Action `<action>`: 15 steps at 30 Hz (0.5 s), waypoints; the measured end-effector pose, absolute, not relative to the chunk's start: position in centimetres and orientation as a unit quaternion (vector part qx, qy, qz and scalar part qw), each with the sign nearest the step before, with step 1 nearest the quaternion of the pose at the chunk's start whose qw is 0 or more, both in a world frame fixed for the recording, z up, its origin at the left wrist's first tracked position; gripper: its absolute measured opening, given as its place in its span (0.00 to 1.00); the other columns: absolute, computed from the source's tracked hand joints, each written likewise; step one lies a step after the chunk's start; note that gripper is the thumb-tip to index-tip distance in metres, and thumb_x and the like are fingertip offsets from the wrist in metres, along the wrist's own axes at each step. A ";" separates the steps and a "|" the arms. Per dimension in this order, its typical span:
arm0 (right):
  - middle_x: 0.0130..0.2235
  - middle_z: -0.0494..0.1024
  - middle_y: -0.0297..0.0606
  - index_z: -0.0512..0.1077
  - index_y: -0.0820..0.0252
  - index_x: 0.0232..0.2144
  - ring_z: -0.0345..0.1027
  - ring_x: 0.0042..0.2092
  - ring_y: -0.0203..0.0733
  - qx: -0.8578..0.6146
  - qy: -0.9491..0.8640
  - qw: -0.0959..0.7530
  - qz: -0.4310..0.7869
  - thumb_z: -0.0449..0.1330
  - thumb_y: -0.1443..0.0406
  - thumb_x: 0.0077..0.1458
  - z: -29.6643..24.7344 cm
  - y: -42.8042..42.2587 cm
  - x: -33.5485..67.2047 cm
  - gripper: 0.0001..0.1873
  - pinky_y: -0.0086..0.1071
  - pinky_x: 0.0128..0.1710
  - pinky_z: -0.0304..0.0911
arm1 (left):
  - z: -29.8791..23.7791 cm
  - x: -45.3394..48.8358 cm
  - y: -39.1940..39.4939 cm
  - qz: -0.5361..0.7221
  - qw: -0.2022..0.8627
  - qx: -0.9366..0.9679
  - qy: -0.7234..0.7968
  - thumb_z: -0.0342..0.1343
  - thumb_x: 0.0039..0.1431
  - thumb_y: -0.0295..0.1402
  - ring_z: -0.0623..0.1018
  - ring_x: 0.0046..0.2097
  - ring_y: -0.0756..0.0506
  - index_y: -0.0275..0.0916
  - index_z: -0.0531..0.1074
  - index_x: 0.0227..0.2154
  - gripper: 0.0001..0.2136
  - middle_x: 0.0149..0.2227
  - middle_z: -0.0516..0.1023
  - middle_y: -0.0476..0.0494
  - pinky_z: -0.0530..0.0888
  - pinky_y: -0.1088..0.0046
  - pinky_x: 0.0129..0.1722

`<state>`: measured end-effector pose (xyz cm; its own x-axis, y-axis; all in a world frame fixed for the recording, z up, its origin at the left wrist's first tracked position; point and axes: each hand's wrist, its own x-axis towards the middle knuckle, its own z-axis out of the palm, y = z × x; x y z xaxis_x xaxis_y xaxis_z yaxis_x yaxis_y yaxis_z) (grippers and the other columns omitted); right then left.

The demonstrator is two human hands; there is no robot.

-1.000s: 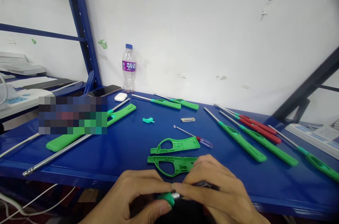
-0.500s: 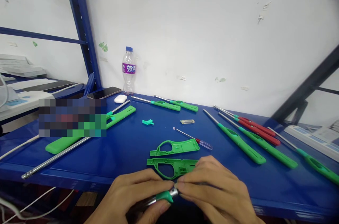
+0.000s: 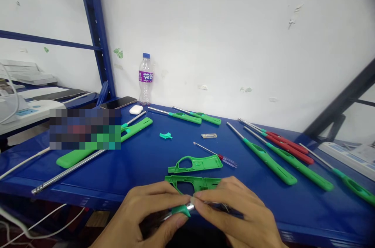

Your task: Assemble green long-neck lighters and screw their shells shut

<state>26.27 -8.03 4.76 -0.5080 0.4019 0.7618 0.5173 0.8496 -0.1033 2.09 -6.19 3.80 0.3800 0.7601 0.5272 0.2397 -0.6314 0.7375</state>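
My left hand (image 3: 149, 213) is closed around the metal barrel of a stick lighter, its thumb against the green collar (image 3: 181, 211). The fingertips of my right hand (image 3: 237, 209) pinch the barrel's end (image 3: 190, 206), just beyond the collar. Something dark and thin shows under my right fingers, too hidden to name. Right behind my hands lie two opened green handle halves, one upper (image 3: 205, 163) and one lower (image 3: 205, 181), the lower partly covered by my right hand. A screwdriver (image 3: 228, 161) with a clear and red handle lies beyond them.
Farther back are a small turquoise part (image 3: 166, 136) and a small clear part (image 3: 209, 136). Several green lighters (image 3: 269, 162) and red lighters (image 3: 290, 150) lie right. At left are another green lighter (image 3: 137, 129) and a loose metal tube (image 3: 67, 172). A bottle (image 3: 145, 84) stands by the wall.
The view has shifted slightly, so the table items sit a little further right. My hands keep hold of the barrel, which has turned a little between the fingers, its end now more covered.
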 end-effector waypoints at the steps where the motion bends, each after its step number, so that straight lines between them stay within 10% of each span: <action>1: 0.44 0.86 0.41 0.79 0.60 0.54 0.78 0.37 0.39 -0.269 -0.865 0.420 -0.052 0.54 0.71 0.77 4.7 -7.9 26.4 0.14 0.34 0.36 0.71 | 3.6 2.0 -6.2 0.452 0.306 0.772 0.325 0.63 0.67 0.37 0.85 0.40 0.47 0.53 0.86 0.45 0.08 0.39 0.86 0.48 0.81 0.80 0.40; 9: 0.47 0.87 0.36 0.79 0.44 0.59 0.80 0.38 0.39 -0.280 -0.851 0.434 0.098 0.58 0.67 0.76 4.5 -8.0 26.7 0.17 0.34 0.36 0.74 | 2.5 1.8 -5.4 0.309 0.616 0.653 0.313 0.63 0.66 0.51 0.71 0.21 0.58 0.43 0.85 0.46 0.18 0.39 0.77 0.46 0.68 0.83 0.20; 15: 0.45 0.88 0.34 0.82 0.48 0.53 0.82 0.42 0.43 -0.366 -0.809 0.445 0.113 0.65 0.63 0.72 4.8 -8.8 25.8 0.11 0.36 0.47 0.77 | 3.4 2.3 -6.1 0.406 0.422 0.729 0.354 0.63 0.67 0.42 0.81 0.34 0.48 0.50 0.86 0.44 0.09 0.43 0.83 0.45 0.79 0.80 0.33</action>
<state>25.77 -8.82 4.84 -0.3356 0.6940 0.6370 0.4923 0.7057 -0.5096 2.28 -6.13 3.42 0.4197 0.8591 0.2929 0.1730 -0.3925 0.9033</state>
